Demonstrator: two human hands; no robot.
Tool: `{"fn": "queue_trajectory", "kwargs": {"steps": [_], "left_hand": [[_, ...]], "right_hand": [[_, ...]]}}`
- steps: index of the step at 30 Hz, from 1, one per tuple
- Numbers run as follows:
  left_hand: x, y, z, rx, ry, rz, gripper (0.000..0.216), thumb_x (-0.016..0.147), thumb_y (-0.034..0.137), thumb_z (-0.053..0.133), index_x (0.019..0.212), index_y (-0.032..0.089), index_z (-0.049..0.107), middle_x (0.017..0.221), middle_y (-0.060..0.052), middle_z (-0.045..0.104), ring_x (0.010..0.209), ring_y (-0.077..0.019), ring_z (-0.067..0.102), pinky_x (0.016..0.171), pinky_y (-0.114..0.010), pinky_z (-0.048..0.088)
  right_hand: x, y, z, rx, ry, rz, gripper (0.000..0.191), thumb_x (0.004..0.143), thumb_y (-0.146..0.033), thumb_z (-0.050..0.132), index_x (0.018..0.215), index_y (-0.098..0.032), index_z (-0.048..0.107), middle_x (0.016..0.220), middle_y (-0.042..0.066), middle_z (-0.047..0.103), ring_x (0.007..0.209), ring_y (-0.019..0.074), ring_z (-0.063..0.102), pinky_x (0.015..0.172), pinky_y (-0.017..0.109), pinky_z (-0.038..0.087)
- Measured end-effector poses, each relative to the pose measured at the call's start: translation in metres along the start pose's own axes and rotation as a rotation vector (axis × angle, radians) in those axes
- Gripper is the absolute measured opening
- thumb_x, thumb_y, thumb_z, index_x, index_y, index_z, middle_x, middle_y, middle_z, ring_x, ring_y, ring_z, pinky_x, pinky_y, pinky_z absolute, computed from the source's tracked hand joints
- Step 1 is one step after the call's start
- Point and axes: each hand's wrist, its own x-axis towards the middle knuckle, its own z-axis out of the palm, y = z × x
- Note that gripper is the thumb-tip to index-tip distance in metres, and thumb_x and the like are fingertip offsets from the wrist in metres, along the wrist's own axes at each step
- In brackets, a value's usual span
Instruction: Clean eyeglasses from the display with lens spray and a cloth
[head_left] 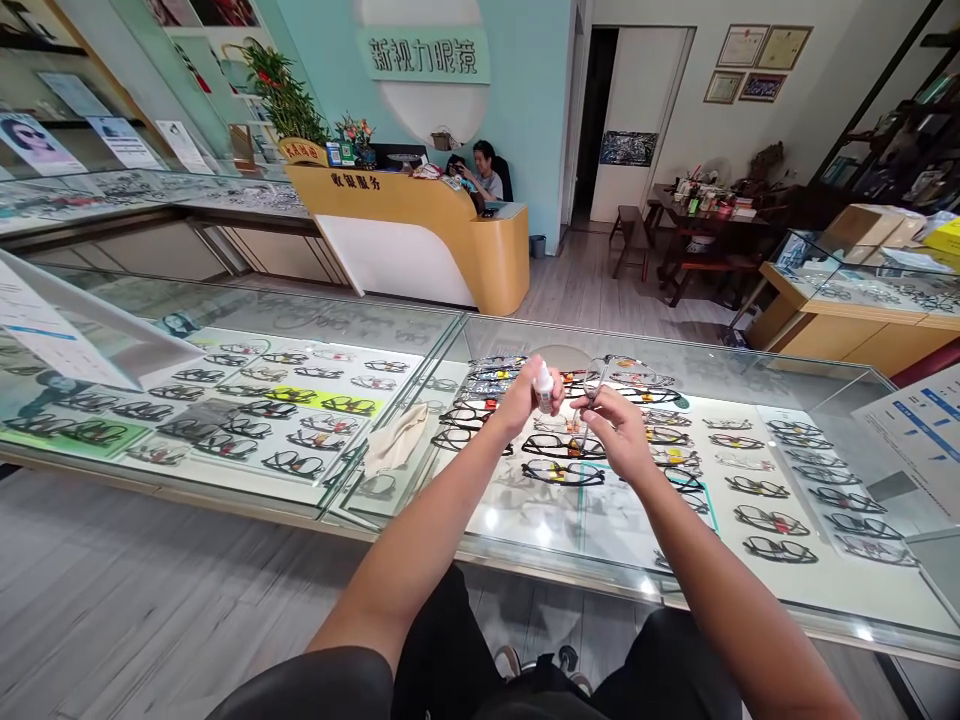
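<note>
My left hand (527, 392) is closed around a small white spray bottle (544, 380), its nozzle upward. To its right, my right hand (615, 425) pinches a pair of eyeglasses (591, 390) by the frame, above the glass counter. The lenses are hard to make out against the things behind them. Several dark-framed glasses (562, 472) lie in rows around and below both hands. A beige cloth (397, 437) is spread on the counter to the left of my hands.
The glass display counter (480, 545) runs across in front of me, with more glasses (780, 550) at the right. A folded sign (82, 320) stands at the left. Beyond are a wooden reception desk (499, 255) with people (487, 175) behind it and a dark table (701, 215).
</note>
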Motion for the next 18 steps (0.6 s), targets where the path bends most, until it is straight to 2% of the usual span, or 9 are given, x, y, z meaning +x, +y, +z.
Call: {"fn": "queue_trajectory", "kwargs": {"steps": [3, 5, 12, 18], "left_hand": [[-0.0003, -0.0058, -0.0002, 0.281, 0.077, 0.098, 0.069, 0.092, 0.081, 0.045, 0.064, 0.019, 0.056, 0.059, -0.002, 0.053, 0.057, -0.0138, 0.048, 0.061, -0.031, 0.038], [-0.0011, -0.008, 0.0005, 0.362, 0.082, 0.115, 0.067, 0.094, 0.078, 0.043, 0.062, 0.02, 0.053, 0.058, -0.001, 0.05, 0.056, -0.0135, 0.046, 0.061, -0.031, 0.037], [-0.002, -0.0085, 0.0045, 0.366, 0.049, 0.104, 0.067, 0.093, 0.078, 0.043, 0.06, 0.021, 0.05, 0.057, -0.001, 0.05, 0.055, -0.0136, 0.044, 0.06, -0.031, 0.037], [-0.004, -0.0106, 0.005, 0.339, 0.046, 0.121, 0.065, 0.096, 0.076, 0.04, 0.065, 0.02, 0.053, 0.058, -0.001, 0.05, 0.058, -0.0143, 0.045, 0.063, -0.031, 0.037]], "right_hand": [[0.001, -0.0008, 0.0004, 0.092, -0.064, 0.066, 0.021, 0.096, -0.038, 0.065, 0.093, -0.024, 0.079, 0.098, 0.007, 0.069, 0.089, 0.0232, 0.065, 0.077, 0.037, 0.057], [0.0014, -0.0014, 0.0008, 0.117, -0.101, 0.088, 0.021, 0.096, -0.038, 0.065, 0.091, -0.024, 0.079, 0.096, 0.007, 0.07, 0.087, 0.0226, 0.065, 0.077, 0.037, 0.057], [0.001, -0.0008, 0.0028, 0.113, -0.139, 0.102, 0.021, 0.096, -0.037, 0.065, 0.09, -0.024, 0.081, 0.092, 0.006, 0.07, 0.088, 0.0228, 0.065, 0.079, 0.037, 0.055], [0.0016, -0.0035, 0.0039, 0.144, -0.148, 0.106, 0.02, 0.095, -0.036, 0.066, 0.091, -0.023, 0.081, 0.095, 0.006, 0.071, 0.088, 0.0221, 0.065, 0.077, 0.035, 0.055]]}}
